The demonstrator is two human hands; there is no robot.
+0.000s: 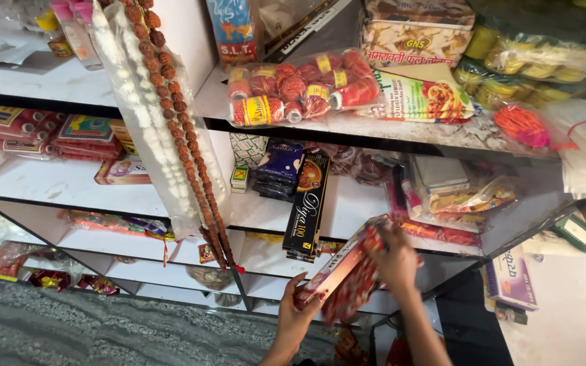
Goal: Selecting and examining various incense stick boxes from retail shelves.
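Left hand (298, 313) gripped our red incense box (339, 270) from beneath | right hand (396, 256) clasped its top | black incense carton (308, 205) just above-left of it

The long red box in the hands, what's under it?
Under the long red box shows the white shelf edge and a patterned red packet hanging below it. The left hand grips its lower end; anything further behind is covered.

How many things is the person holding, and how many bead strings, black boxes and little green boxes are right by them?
Long red box, held by the left hand and the right hand: 1
Hanging bead strings, one white, one brown: 2
Tall black boxes standing on the white shelf: 1
Small green boxes: 1
Total: 5
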